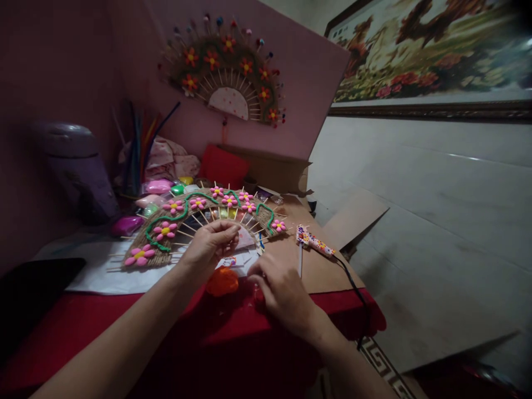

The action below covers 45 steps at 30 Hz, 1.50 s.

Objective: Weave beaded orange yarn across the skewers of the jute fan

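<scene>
My left hand (pixel 211 243) is raised over the lower middle of a decorated fan (pixel 166 230), its fingers pinched together. Whatever is between those fingertips is hidden or too small to name. The fan is twine-wrapped on thin sticks, with pink clay flowers and a wavy green strip. Just below my left hand lies an orange clay packet (pixel 222 281). My right hand (pixel 282 288) is at the table's front edge, fingers curled inward beside a small reddish, partly see-through thing (pixel 257 295). I cannot make out what its fingers hold.
A flower-patterned glue gun (pixel 315 242) rests on cardboard (pixel 332 274) at right, its black cord hanging over the edge. Bright clay packets (pixel 127 225) lie at left near a purple flask (pixel 78 172). Another fan (pixel 228 72) hangs on the pink board. Red cloth (pixel 187 332) covers the table.
</scene>
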{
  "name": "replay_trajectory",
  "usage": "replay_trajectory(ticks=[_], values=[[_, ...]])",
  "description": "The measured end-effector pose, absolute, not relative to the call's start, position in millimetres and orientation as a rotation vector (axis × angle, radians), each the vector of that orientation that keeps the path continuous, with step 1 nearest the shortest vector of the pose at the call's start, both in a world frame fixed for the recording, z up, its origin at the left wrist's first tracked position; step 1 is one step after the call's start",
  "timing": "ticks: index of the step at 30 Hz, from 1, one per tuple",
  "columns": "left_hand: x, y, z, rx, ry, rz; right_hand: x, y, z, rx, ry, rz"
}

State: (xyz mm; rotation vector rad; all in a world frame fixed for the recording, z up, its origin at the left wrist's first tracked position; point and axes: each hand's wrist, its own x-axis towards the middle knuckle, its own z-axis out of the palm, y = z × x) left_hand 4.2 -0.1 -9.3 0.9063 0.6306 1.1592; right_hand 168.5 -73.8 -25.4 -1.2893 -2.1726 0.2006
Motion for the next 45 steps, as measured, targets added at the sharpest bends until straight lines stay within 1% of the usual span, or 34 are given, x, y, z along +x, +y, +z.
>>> replay_trajectory(ticks=[5, 13, 17, 21, 26, 28, 33, 39, 41, 45], values=[[8, -4, -12, 1.049, 0.541, 1.015, 162, -34, -5, -1.015, -1.888, 0.185], [1, 6, -17, 0.892, 0.489, 1.062, 149, -8, -3, -0.749, -1.754, 0.323], [0, 8, -17, 0.788, 0.522, 1.087, 153, -1, -1, -0.816, -1.681, 0.347], [-2, 7, -16, 0.724, 0.511, 1.063, 158, 19, 5, -0.935, -1.632, 0.445], [-3, 7, -14, 0.66, 0.535, 1.062, 161, 51, 11, -0.903, -1.593, 0.629], [-3, 7, -14, 0.665, 0.544, 1.074, 162, 59, 10, -0.889, -1.565, 0.654], [-1, 7, -13, 0.673, 0.564, 1.084, 165, 54, -1, -0.919, -1.517, 0.63], [2, 5, -10, 0.682, 0.608, 1.091, 168, 33, -9, -0.933, -1.756, 0.437], [3, 4, -10, 0.682, 0.628, 1.099, 168, 30, -6, -0.869, -1.786, 0.496], [4, 4, -8, 0.701, 0.646, 1.112, 171, 33, -1, -0.742, -1.704, 0.785]])
